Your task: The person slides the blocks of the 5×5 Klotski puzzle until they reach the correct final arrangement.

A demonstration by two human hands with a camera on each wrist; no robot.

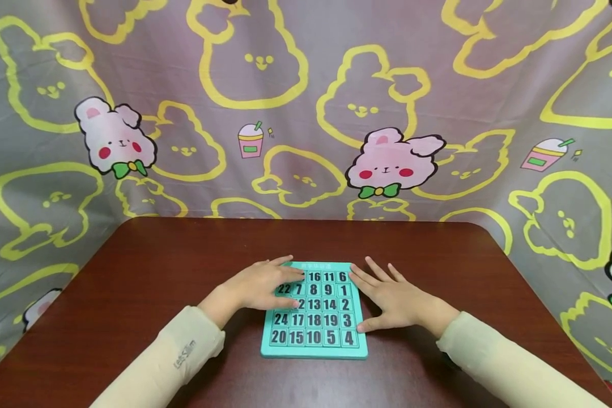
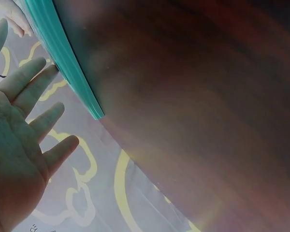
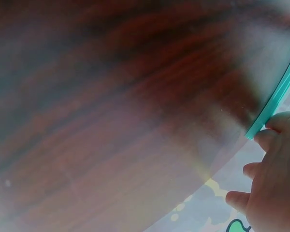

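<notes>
One number puzzle (image 1: 313,313) lies flat on the table (image 1: 413,368), left hand (image 1: 262,284) over its left tiles (image 1: 281,320), right hand (image 1: 395,300) at its right edge (image 1: 362,343), fingers of both spread; advisable: brace that edge, slide single tiles squarely with light fingertip pressure.

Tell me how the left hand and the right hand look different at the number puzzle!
The left hand reaches over the number puzzle and covers some numbers; the right hand is at its right edge, leaving the numbers there showing.

The left hand's sleeve has dark letters near the cuff; the right hand's sleeve shows none.

Both hands have their fingers stretched out, and both sleeves are pale.
</notes>
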